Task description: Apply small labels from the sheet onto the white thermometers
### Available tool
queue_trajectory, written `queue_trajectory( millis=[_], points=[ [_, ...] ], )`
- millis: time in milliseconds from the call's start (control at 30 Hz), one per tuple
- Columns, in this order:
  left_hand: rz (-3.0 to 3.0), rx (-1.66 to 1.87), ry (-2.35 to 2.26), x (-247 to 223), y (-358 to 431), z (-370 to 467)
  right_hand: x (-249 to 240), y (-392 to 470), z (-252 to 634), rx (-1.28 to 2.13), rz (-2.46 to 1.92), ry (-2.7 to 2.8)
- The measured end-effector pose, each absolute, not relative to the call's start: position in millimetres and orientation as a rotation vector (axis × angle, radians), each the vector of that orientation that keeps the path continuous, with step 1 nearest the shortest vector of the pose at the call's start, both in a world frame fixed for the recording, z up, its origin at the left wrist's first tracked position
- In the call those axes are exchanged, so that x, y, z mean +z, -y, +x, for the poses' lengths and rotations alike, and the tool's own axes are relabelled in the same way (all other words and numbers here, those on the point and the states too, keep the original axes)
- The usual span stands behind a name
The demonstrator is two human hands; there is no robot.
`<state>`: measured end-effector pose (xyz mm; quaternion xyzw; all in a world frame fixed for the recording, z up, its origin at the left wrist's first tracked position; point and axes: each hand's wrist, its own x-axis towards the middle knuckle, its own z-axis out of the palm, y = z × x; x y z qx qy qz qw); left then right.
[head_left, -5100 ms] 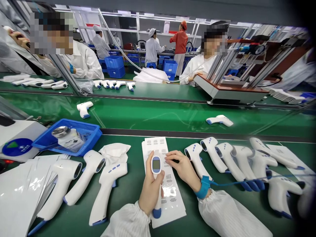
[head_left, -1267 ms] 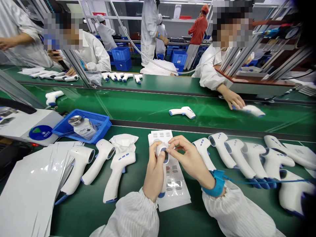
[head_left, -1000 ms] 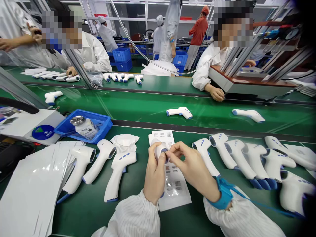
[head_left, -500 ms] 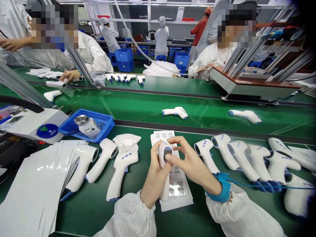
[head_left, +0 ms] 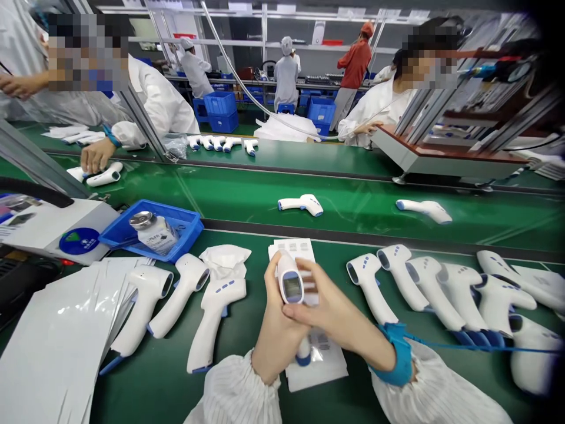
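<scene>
My left hand (head_left: pixel 274 327) is wrapped round a white infrared thermometer (head_left: pixel 289 265), whose small grey screen faces me. From the other side my right hand (head_left: pixel 332 301) grips it too, thumb just under the screen and fingers blurred at its side. The blue-tipped handle end shows below my left hand. Underneath lies a stack of printed sheets in clear plastic (head_left: pixel 325 368). To the left, a thermometer (head_left: pixel 216 318) rests on the green bench, with two more beside it. Several others, among them a thermometer (head_left: pixel 371 285), lie in a row on the right.
A blue tray (head_left: pixel 189 235) holding a metal-capped bottle (head_left: pixel 154 232) stands at left, behind white sheets (head_left: pixel 53 330). Beyond the bench runs a green conveyor belt (head_left: pixel 220 188) carrying several thermometers. A blue wrist strap (head_left: pixel 399 356) trails a cord rightward. Co-workers sit across.
The thermometer in my hands has tilted so its screen faces me more squarely, and my right thumb has left the screen. Belt thermometers appear further left. A co-worker's hand has reached onto the belt.
</scene>
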<state>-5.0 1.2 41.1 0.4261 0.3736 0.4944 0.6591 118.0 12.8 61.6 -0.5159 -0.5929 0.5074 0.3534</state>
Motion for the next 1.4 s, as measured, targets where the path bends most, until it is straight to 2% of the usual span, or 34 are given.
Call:
queue_trajectory(
  millis=[67,100,167,267,400,567,700,867,1000,1200,1400],
  points=[
    [1.058,1.063,-0.757,37.6,-7.7,-8.4,53.9,-17.5,123.9,1.514,-1.314,1.535],
    [1.121,1.008,-0.754,35.9,-11.3,-10.1,49.9,-25.4,130.3,1.506,-1.336,1.56],
    [1.235,0.905,-0.842,31.3,-19.2,-12.7,44.6,-53.5,149.9,1.25,-1.568,1.643],
    [1.267,0.849,-0.98,21.1,-32.0,-12.5,47.2,-115.3,185.9,0.654,-2.045,1.677],
    [1.145,0.889,-0.962,5.7,-43.5,-6.7,53.6,-190.1,202.4,0.323,-2.195,1.614],
    [0.966,1.081,-1.006,-9.5,-48.2,-3.7,38.7,-242.0,156.9,0.434,-2.169,1.727],
    [0.637,1.357,-0.982,-11.8,-55.8,-11.5,39.0,-253.8,129.4,0.632,-1.964,1.869],
    [0.26,1.286,-0.768,12.1,-61.1,-28.7,60.7,-209.5,132.5,0.977,-1.487,2.138],
    [0.408,1.071,-0.628,27.1,-51.0,-29.6,67.5,-135.1,143.3,1.11,-1.223,2.268],
    [0.536,0.945,-0.921,23.8,-15.2,-13.7,38.1,-29.7,164.4,0.888,-1.507,1.935],
    [0.621,0.906,-1.01,24.2,-3.9,-0.8,-0.6,10.2,176.2,0.847,-1.651,1.756]
  ],
)
